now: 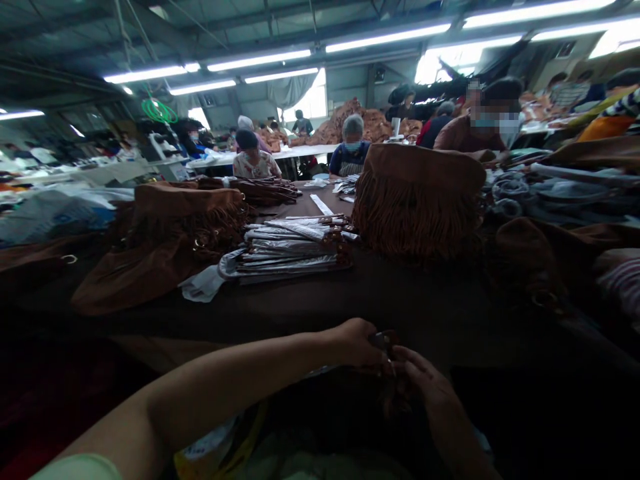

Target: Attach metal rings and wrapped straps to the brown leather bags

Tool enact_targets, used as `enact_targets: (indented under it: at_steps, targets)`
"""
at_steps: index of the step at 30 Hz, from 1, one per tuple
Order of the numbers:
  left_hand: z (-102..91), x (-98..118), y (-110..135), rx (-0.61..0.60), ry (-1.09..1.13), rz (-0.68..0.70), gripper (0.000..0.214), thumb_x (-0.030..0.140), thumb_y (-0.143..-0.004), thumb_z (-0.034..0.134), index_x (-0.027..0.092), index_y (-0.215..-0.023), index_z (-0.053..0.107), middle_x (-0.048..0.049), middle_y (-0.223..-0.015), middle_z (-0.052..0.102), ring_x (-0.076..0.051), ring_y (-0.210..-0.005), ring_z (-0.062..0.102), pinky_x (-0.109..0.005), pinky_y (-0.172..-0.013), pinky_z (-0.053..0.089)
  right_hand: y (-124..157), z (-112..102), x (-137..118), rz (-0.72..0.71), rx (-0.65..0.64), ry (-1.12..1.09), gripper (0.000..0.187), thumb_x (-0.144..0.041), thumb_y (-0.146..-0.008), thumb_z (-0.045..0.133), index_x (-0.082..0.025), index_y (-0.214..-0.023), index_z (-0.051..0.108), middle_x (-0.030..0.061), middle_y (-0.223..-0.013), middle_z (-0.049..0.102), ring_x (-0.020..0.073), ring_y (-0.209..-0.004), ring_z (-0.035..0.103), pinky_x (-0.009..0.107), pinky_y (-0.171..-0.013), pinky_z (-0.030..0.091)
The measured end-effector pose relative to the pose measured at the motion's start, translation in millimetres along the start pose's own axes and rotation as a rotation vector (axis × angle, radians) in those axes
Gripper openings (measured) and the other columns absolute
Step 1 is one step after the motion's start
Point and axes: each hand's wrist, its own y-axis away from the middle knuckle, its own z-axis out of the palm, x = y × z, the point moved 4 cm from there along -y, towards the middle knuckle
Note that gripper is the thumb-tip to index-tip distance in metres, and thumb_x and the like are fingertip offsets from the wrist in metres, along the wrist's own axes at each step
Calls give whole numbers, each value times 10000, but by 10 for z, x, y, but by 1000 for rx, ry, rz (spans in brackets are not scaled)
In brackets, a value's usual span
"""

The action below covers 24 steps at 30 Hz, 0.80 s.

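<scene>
My left hand (357, 341) and my right hand (430, 387) meet at the near edge of a dark brown table (400, 300). Both have fingers closed on a small dark brown piece (387, 353) with a bit of metal on it; it is too dim to name. A clear plastic-wrapped strip (325, 369) trails from under my left hand. Further out on the table lies a stack of plastic-wrapped brown straps (293, 250).
A brown fringed bag (417, 200) stands right of the strap stack, and more brown suede bags (165, 233) lie heaped at the left. Grey rolled goods (550, 190) pile up at right. Several masked people sit working at the far tables.
</scene>
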Motion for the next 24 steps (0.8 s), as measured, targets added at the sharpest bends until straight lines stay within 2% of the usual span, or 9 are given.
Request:
enact_targets:
  at_steps: [2,5,9,13,16,19,22,24]
  targets:
    - [-17,-100,-56,75,81,-4,420,454,-552,789,148,-766,597,40,-653,559,-81,-523,484,-193,-482,368,0,-17,60,11,-6,-64,541,-461,-677,695,-209,-1142,580,69,-932,725,252,-850,674,327,-708,527]
    - [-2,-207,-79,89,17,21,516,508,-514,799,148,-834,615,33,-664,577,-89,-538,492,-191,-473,357,-2,9,110,-47,-32,-7,572,-401,-683,680,-207,-1199,527,98,-1040,710,271,-964,662,352,-774,530]
    - [8,-320,-106,13,54,47,602,346,-483,827,173,-1003,578,62,-631,558,-98,-518,501,-187,-455,366,-2,28,125,-120,-38,153,566,-391,-696,664,-203,-1206,508,107,-1036,714,280,-989,658,392,-836,518]
    - [-24,-385,-131,-36,204,104,526,302,-488,817,164,-945,598,65,-650,549,-75,-509,479,-179,-456,359,-36,7,186,-148,-103,180,513,-381,-706,701,-217,-1164,537,105,-1047,711,284,-1014,652,424,-891,501]
    - [-30,-422,-135,-57,278,93,522,322,-467,832,154,-905,605,61,-631,553,-75,-498,475,-184,-448,346,-98,-47,250,-183,-71,218,454,-398,-717,708,-218,-1112,577,86,-967,714,272,-935,670,400,-818,535]
    - [-20,-445,-147,-76,330,89,502,331,-452,844,150,-851,599,63,-597,549,-72,-477,463,-185,-440,326,-144,-70,261,-350,-65,389,372,-405,-749,686,-230,-1071,627,78,-1020,671,253,-934,652,373,-803,538]
    - [-2,-477,-170,-97,385,77,476,323,-447,852,155,-797,576,63,-597,551,-65,-470,452,-188,-443,317,-151,-33,265,-553,-173,591,317,-388,-840,595,-279,-1133,641,79,-1223,571,250,-1112,571,381,-922,492]
    - [12,-502,-180,-112,416,60,472,314,-442,856,157,-777,564,66,-593,541,-63,-474,448,-188,-448,311,-155,-22,279,-650,-222,691,329,-366,-872,554,-309,-1191,617,76,-1281,529,250,-1167,532,398,-959,471]
